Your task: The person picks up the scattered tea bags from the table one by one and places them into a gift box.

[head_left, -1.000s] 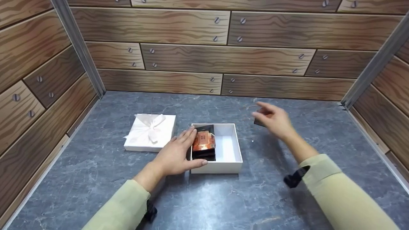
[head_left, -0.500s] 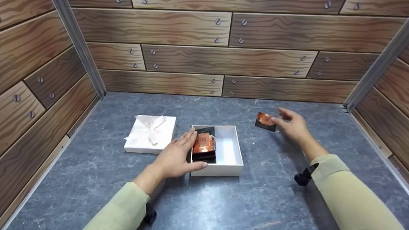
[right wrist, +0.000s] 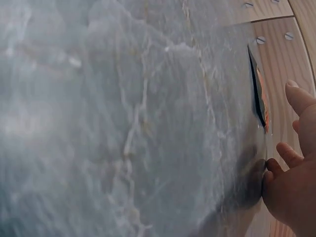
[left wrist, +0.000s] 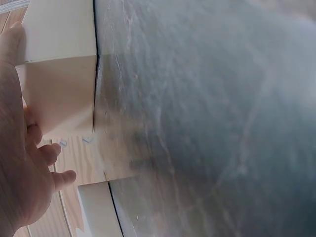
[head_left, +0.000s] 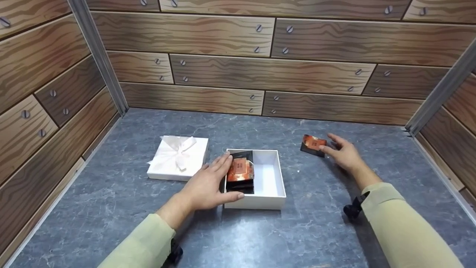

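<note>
A white box [head_left: 269,203] stands uncovered on the table. Its left half holds black-and-orange packets [head_left: 240,170]; the bare white floor shows in its right half. Spread over the box's near left corner is my left hand [head_left: 208,186], its straight fingers along the left rim and its thumb at the front wall. In the left wrist view that hand [left wrist: 24,148] touches the box [left wrist: 59,94]. Another black-and-orange packet [head_left: 313,145] lies on the table to the right. Beside it is my right hand [head_left: 346,154]; the right wrist view shows the thumb apart from the packet [right wrist: 259,94].
The white lid [head_left: 160,172] with a pale ribbon bow lies left of the box. Wood-patterned walls [head_left: 208,70] with metal corner posts enclose the grey marbled table [head_left: 316,230] at the back and both sides. A tiny white speck lies right of the box.
My right hand held a dark packet above the table; it has let go and drawn right, leaving the packet flat. My left hand has stayed at the box. The head view has shifted slightly.
</note>
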Motion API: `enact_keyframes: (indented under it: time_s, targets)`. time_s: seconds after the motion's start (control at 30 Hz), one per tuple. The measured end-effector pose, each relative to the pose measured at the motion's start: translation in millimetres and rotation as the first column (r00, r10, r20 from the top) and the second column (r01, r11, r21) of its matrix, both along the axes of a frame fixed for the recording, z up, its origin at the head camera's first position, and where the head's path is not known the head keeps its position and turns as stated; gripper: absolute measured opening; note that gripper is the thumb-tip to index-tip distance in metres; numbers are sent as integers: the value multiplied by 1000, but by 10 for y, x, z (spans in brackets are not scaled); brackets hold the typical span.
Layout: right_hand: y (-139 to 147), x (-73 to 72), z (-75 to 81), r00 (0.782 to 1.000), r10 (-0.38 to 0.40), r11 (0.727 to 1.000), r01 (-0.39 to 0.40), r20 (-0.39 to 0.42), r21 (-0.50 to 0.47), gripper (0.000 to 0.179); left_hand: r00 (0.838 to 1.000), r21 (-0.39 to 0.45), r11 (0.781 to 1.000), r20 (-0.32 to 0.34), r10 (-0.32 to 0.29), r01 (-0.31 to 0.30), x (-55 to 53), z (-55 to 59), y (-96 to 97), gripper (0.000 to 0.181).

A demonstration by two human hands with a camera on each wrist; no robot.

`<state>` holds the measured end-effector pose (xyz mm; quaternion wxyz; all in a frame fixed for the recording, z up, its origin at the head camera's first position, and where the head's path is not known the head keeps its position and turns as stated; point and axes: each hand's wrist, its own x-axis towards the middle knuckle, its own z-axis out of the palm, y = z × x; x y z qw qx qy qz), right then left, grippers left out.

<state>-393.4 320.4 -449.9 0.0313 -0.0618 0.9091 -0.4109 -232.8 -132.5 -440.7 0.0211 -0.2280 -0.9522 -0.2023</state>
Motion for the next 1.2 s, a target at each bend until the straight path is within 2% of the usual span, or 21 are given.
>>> enact_keyframes:
  time_s: [0.33,0.5,0.67,0.83,1.07,1.2]
  targets:
    - [-21,-66,-52,997,23,999,-25,68,30,86,1000,-7,1000,7,3,-3,-9,-19,-8,119]
    - [-58,-75,-77,999,25,996,-29,38,88,82,1000,-11,1000,-5,1,-1,-10,-22,-18,118]
    - [-102,-41,-82,1000,22,982,-22,-1,187,80,1000,-14,1000,-2,-5,5,-9,-12,-24,118]
    - [-132,-33,-91,1000,16,971,-10,-24,239,76,1000,-9,1000,-10,-10,10,-21,-2,-25,117]
    - [-140,-20,-104,1000,26,951,-20,-14,308,74,1000,1,1000,-15,-19,19,-19,-23,-19,117]
    - [-121,-10,-95,999,41,953,-39,1,300,74,1000,0,1000,-18,-19,19,-19,-29,-10,118]
